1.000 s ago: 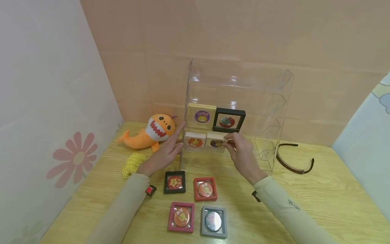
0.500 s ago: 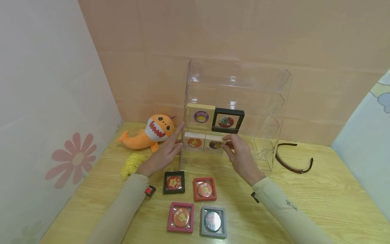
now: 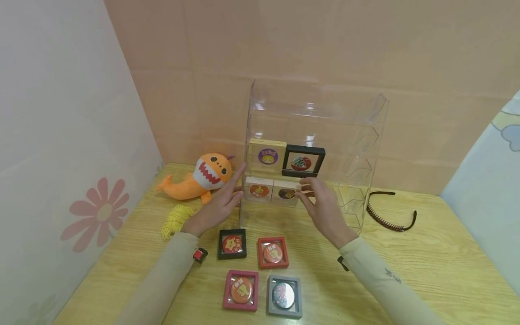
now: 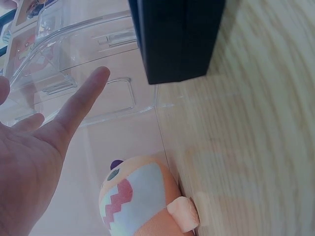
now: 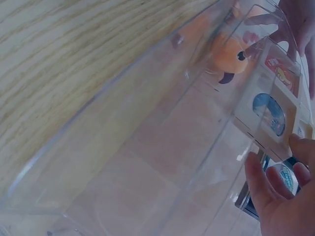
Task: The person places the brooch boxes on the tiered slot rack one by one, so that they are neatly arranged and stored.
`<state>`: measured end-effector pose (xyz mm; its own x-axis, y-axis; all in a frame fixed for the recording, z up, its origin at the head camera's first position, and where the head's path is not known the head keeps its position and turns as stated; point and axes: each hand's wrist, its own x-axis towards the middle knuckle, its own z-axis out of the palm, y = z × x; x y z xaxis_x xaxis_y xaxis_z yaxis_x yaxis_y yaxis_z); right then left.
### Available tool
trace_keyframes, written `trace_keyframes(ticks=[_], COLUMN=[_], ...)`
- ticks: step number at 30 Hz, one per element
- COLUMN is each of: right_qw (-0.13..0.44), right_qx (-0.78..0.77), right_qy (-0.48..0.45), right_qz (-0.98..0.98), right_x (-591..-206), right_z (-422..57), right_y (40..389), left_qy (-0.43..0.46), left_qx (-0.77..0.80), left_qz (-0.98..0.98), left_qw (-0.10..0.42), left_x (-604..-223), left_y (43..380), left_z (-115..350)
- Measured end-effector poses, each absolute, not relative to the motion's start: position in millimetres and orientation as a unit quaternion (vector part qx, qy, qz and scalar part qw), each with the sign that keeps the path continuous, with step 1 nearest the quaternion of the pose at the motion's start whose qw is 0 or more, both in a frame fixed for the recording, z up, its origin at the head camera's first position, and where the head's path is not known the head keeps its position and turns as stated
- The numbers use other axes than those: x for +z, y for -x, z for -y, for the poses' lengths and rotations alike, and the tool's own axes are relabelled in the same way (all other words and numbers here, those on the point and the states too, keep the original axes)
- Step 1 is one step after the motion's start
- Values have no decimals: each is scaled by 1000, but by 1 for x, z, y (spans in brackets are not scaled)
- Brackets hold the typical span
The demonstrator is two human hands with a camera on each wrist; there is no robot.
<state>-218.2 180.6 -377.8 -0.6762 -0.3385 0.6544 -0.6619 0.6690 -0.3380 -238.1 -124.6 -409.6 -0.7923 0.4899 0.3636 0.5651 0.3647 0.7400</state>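
Note:
My right hand (image 3: 325, 207) has its thumb at the right edge of a white badge frame (image 3: 280, 198), its fingertips at the upper corner. That frame stands in a lower tier of a clear acrylic display rack (image 3: 349, 135). Left of it, edge to edge, is another white frame (image 3: 256, 198) with an orange badge. Against the rack's left side, my left hand (image 3: 219, 203) rests with its index finger straight, also plain in the left wrist view. One tier up stand a cream frame (image 3: 253, 164) with a purple badge and a black frame (image 3: 318, 162).
On the table in front lie a black frame (image 3: 221, 243), a red frame (image 3: 261, 253), a magenta frame (image 3: 226, 291) and a grey frame (image 3: 271, 298). An orange shark plush (image 3: 187, 186) and yellow cord (image 3: 176, 220) are at left, a dark headband (image 3: 386, 222) at right.
The right hand's fingers have spread slightly at the white frame's edge. The left hand stays against the rack, and the view has shifted a little.

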Motion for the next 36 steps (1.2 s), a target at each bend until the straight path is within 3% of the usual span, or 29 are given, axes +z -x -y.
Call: trace_keyframes(ticks=[8,19,36], right_qw=[322,332,291], right_qx=[272,274,267], right_qy=[-299,-303,-325], right_qz=[856,850,860], right_x=[-363,-359,-366], right_z=[-181,-185,-190], right_y=[213,202,172], left_qy=[315,315,319], left_qx=[-472,-476,-477], left_qz=[822,820,818], left_qw=[36,32,33], left_x=[-410,-409,-409], left_y=[237,237,238], left_z=[125,125,124])
